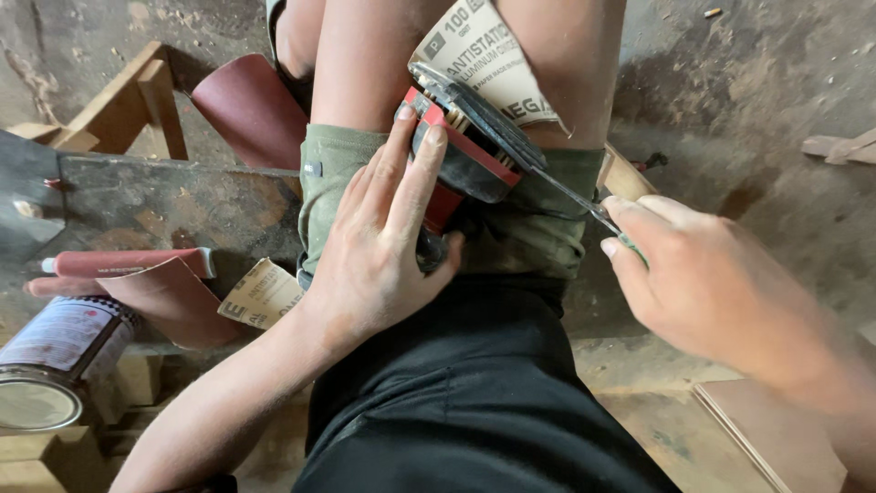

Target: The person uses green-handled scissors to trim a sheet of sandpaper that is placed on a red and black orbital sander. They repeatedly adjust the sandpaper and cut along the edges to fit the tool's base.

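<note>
Right now the work looks partway done: a red and black hand sander block (456,155) sits mid-frame w/ its clamp end up, pressed on the lap by the left hand (383,256), fingers spread flat on its side. The beige-backed sandpaper sheet (484,64) is tucked under the block's upper edge, the rest loose at top centre. The right hand (703,283), centre right, pinches a thin metal clamp lever (566,192), lifted. Sheet seems not yet fastened. Spare reddish sandpaper pieces (173,301) and a metal can (55,365) lie lower left.
</note>
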Tool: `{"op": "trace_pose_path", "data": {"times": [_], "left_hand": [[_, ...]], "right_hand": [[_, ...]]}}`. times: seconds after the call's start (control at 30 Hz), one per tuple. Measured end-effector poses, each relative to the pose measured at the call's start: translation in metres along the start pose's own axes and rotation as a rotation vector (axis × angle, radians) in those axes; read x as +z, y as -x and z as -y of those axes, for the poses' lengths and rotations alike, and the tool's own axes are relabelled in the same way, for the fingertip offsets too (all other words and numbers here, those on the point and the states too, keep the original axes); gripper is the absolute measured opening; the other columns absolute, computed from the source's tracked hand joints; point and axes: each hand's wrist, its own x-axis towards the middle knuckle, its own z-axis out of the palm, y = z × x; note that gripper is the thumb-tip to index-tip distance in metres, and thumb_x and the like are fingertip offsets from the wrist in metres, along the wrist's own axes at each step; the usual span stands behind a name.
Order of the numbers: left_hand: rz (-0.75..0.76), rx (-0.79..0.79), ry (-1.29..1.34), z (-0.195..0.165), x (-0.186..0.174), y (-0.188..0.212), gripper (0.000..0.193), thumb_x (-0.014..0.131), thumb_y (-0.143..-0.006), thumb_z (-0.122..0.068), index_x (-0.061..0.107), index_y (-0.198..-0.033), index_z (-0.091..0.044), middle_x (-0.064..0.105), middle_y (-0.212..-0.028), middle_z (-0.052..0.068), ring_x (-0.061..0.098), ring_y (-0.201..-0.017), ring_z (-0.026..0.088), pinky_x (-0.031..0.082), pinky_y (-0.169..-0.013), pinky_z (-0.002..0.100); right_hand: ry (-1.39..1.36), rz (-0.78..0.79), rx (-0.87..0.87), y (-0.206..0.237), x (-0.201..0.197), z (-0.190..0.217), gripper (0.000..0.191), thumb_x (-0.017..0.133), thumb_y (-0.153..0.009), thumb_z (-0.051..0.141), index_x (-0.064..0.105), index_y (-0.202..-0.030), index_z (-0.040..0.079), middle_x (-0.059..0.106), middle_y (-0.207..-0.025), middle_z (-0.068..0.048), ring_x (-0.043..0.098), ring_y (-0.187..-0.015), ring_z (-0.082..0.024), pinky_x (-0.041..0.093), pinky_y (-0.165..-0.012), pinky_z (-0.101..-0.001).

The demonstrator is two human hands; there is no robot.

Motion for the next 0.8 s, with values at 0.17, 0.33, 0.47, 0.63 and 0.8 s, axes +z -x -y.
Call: {"op": "trace_pose_path", "data": {"times": [0.17,0.33,0.47,0.63,0.8], "left_hand": [[0.021,-0.168,0.362,-0.001,-0.018,-0.009,0.107,0.084,-0.085,-0.038,0.016,-0.156,0.002,0.042,-0.154,0.031,0.049,-0.142,0.041,0.043,-0.117,0.047],[0.104,-0.173,0.284,0.022,-0.027,-0.034,0.087,0.077,-0.106,-0.030,0.019,-0.163,0.001,0.045,-0.160,0.025,0.045,-0.155,0.036,0.039,-0.131,0.045],[0.132,-0.144,0.358,0.030,-0.024,-0.041,0.085,0.076,-0.098,-0.024,0.023,-0.158,0.002,0.041,-0.160,0.028,0.041,-0.153,0.040,0.035,-0.126,0.047],[0.097,-0.316,0.594,0.027,-0.021,-0.030,0.086,0.074,-0.100,-0.028,0.024,-0.164,0.002,0.046,-0.162,0.020,0.047,-0.151,0.028,0.038,-0.130,0.041],[0.000,-0.261,0.640,0.027,-0.016,-0.015,0.080,0.071,-0.104,-0.025,0.023,-0.162,0.003,0.043,-0.157,0.019,0.043,-0.145,0.025,0.034,-0.126,0.038]], "right_hand": [[0.101,-0.002,0.011,0.007,0.004,0.004,0.037,0.064,-0.090,0.015,0.063,-0.120,-0.006,0.069,-0.098,-0.021,0.071,-0.076,-0.039,0.057,-0.064,-0.0446],[0.280,0.065,0.082,0.011,0.004,0.014,0.041,0.065,-0.093,0.023,0.064,-0.127,-0.001,0.068,-0.094,-0.015,0.072,-0.071,-0.033,0.058,-0.060,-0.0410],[0.390,-0.032,-0.011,0.013,0.005,0.021,0.041,0.066,-0.094,0.023,0.065,-0.125,-0.003,0.066,-0.092,-0.011,0.073,-0.071,-0.024,0.058,-0.059,-0.0325],[0.562,-0.058,-0.072,0.017,0.000,0.028,0.042,0.067,-0.092,0.025,0.068,-0.126,0.000,0.062,-0.089,-0.006,0.071,-0.067,-0.016,0.057,-0.056,-0.0276],[0.682,-0.140,-0.158,0.018,-0.002,0.037,0.042,0.064,-0.090,0.027,0.071,-0.121,0.000,0.061,-0.087,-0.004,0.069,-0.067,-0.014,0.057,-0.059,-0.0261]]}}
